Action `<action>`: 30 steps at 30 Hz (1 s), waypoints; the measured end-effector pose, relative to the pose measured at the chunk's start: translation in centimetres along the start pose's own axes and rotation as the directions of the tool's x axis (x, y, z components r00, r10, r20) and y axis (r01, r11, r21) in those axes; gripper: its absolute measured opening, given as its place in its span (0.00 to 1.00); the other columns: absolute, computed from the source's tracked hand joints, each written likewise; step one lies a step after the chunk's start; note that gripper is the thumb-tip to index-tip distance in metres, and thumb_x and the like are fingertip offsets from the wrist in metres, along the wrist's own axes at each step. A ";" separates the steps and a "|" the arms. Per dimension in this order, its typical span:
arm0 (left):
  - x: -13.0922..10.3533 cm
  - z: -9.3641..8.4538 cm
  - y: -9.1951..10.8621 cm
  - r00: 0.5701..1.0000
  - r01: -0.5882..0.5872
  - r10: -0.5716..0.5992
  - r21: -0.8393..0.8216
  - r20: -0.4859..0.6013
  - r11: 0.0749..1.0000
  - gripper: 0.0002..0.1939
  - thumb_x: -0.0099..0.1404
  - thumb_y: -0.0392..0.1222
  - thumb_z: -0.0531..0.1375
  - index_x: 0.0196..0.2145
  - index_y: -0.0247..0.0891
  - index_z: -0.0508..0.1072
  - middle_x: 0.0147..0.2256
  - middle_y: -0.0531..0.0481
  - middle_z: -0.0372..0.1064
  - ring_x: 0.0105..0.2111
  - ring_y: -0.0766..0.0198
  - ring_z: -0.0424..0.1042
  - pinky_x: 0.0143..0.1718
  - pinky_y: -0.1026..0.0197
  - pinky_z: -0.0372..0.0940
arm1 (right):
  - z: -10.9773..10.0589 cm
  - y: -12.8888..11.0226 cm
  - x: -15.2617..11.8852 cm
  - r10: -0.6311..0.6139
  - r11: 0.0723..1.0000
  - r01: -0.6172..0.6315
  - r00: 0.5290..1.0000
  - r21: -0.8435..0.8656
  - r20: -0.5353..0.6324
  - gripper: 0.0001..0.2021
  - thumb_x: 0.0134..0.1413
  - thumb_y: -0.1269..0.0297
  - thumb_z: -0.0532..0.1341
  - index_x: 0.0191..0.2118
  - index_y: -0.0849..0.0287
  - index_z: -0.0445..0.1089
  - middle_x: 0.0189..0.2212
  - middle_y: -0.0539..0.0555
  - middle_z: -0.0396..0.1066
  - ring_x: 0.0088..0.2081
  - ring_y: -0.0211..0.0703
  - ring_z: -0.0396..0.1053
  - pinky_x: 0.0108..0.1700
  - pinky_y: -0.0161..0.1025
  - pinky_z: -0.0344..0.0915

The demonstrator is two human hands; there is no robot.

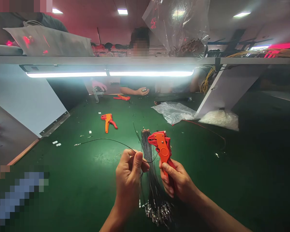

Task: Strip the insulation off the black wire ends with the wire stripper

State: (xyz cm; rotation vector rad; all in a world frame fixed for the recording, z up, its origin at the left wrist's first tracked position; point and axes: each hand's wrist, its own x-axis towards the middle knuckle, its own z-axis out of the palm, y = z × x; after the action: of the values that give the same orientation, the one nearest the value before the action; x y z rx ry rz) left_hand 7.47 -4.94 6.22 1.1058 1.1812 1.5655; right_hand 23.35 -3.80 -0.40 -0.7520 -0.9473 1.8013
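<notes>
Between thumb and fingers my left hand (pixel 129 172) pinches a thin black wire (pixel 108 139). One end of that wire reaches out to the left, with a small metal terminal at its tip; the other curves right toward the tool. My right hand (pixel 180 177) is wrapped round the handles of an orange-red wire stripper (pixel 163 146), its jaws pointing up and left. Under and between my hands lies a bundle of black wires (pixel 148 151), bare copper ends at the top and metal terminals spread at the bottom.
A second wire stripper (pixel 108 122) lies left on the green table (pixel 87 187); another pair of pliers (pixel 122 97) lies farther back. Plastic bags (pixel 175 111) rest at the back right. A lit shelf (pixel 125 60) crosses above. A person's hand (pixel 143 91) shows across the table.
</notes>
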 end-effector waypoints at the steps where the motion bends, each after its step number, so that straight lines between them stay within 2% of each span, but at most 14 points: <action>1: 0.2 -0.1 -0.2 1.000 0.016 -0.016 -0.012 -0.009 1.000 0.16 0.67 0.49 0.62 0.26 0.39 0.67 0.21 0.55 0.70 0.23 0.69 0.68 0.29 0.66 0.64 | -0.1 0.0 0.0 0.004 1.000 -0.004 1.000 0.000 0.002 0.14 0.62 0.53 0.63 0.35 0.58 0.63 0.18 0.41 0.61 0.11 0.28 0.51 0.11 0.27 0.54; 5: 1.1 -1.0 -0.9 0.993 0.087 -0.094 -0.106 -0.068 0.991 0.16 0.63 0.50 0.65 0.25 0.38 0.68 0.18 0.56 0.67 0.19 0.71 0.62 0.22 0.68 0.60 | -0.4 -0.2 0.1 0.029 0.999 -0.031 0.998 0.032 0.058 0.13 0.60 0.55 0.64 0.40 0.59 0.65 0.24 0.45 0.65 0.18 0.30 0.60 0.20 0.30 0.61; 8: 1.9 -2.0 -1.1 0.978 0.121 -0.150 -0.190 -0.146 0.974 0.15 0.64 0.50 0.63 0.27 0.40 0.66 0.18 0.58 0.64 0.18 0.70 0.60 0.17 0.69 0.55 | -0.7 -0.5 -0.1 0.046 0.996 -0.057 0.987 0.065 0.154 0.17 0.55 0.56 0.66 0.44 0.60 0.66 0.30 0.50 0.67 0.27 0.37 0.66 0.32 0.37 0.66; 10: 2.5 -2.7 -1.0 0.966 0.150 -0.197 -0.253 -0.169 0.956 0.15 0.64 0.50 0.63 0.27 0.40 0.65 0.17 0.59 0.63 0.17 0.70 0.60 0.15 0.69 0.54 | -1.0 -0.7 -0.2 0.070 0.992 -0.091 0.971 0.082 0.230 0.18 0.53 0.57 0.66 0.45 0.62 0.67 0.31 0.52 0.68 0.30 0.40 0.67 0.35 0.41 0.66; 14: 3.4 -3.8 -0.5 0.951 0.187 -0.257 -0.343 -0.171 0.920 0.16 0.62 0.49 0.64 0.25 0.39 0.64 0.18 0.57 0.63 0.17 0.68 0.61 0.14 0.67 0.57 | -1.4 -0.5 -0.5 0.121 0.982 -0.165 0.923 0.091 0.364 0.19 0.50 0.60 0.66 0.45 0.65 0.68 0.30 0.55 0.69 0.28 0.42 0.68 0.33 0.41 0.64; 17: 3.7 -4.3 -0.4 0.944 0.187 -0.272 -0.379 -0.185 0.907 0.16 0.61 0.49 0.64 0.24 0.39 0.64 0.19 0.57 0.63 0.17 0.69 0.61 0.14 0.67 0.57 | -1.5 -0.2 -0.5 0.137 0.978 -0.190 0.898 0.090 0.417 0.20 0.49 0.61 0.67 0.45 0.67 0.69 0.30 0.56 0.70 0.28 0.42 0.70 0.32 0.39 0.64; 24: 3.6 -4.5 -0.2 0.943 0.213 -0.296 -0.407 -0.152 0.888 0.15 0.61 0.47 0.65 0.24 0.39 0.65 0.18 0.58 0.61 0.16 0.68 0.61 0.12 0.67 0.57 | -1.3 -0.3 -0.6 0.167 0.964 -0.242 0.875 0.113 0.454 0.18 0.46 0.63 0.67 0.43 0.68 0.70 0.29 0.56 0.71 0.27 0.41 0.70 0.30 0.37 0.67; 30: 3.6 -4.2 -0.4 0.945 0.205 -0.291 -0.422 -0.148 0.883 0.14 0.60 0.49 0.66 0.28 0.40 0.66 0.18 0.59 0.62 0.16 0.67 0.62 0.10 0.68 0.57 | -1.3 -0.1 -0.5 0.179 0.956 -0.267 0.860 0.122 0.478 0.19 0.45 0.63 0.67 0.42 0.69 0.71 0.28 0.56 0.71 0.26 0.41 0.71 0.29 0.36 0.67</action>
State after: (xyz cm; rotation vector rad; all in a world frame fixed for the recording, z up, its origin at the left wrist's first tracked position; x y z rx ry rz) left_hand 2.65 -2.30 5.75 0.5073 1.0229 1.6500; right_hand 24.66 -3.90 -0.92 -0.3220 -1.0039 2.3035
